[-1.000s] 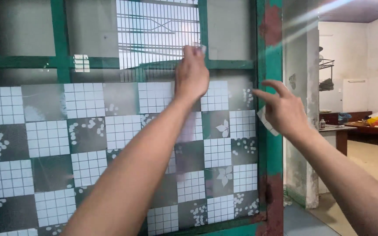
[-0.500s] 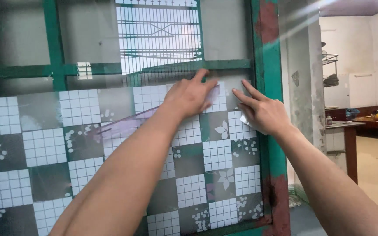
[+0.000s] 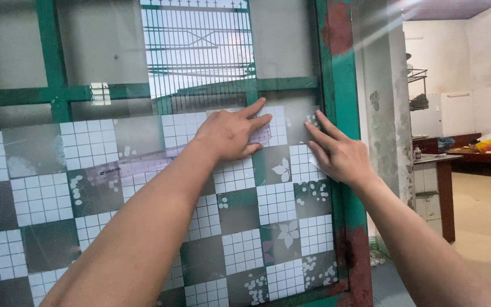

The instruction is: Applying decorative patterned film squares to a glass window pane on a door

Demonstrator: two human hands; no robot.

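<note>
A patterned window film (image 3: 240, 227) of white grid squares and flower prints covers the lower glass of a green-framed window (image 3: 339, 187). My left hand (image 3: 231, 133) lies flat on the film near its upper edge, fingers pointing right. My right hand (image 3: 336, 153) presses flat on the film beside the frame's right post, fingers spread and pointing up-left. A translucent ruler-like strip (image 3: 143, 167) lies under my left forearm against the glass. Neither hand grips anything.
Above the film, clear glass shows a metal grille (image 3: 200, 45) outside. Right of the rusty green frame stands a worn concrete pillar (image 3: 385, 113). Beyond it is a room with a dark wooden table (image 3: 484, 156), a wire rack (image 3: 419, 85) and a tan floor.
Both hands have slid down from the horizontal green bar to the film's upper part. My right hand went from hovering off the glass to lying flat on it.
</note>
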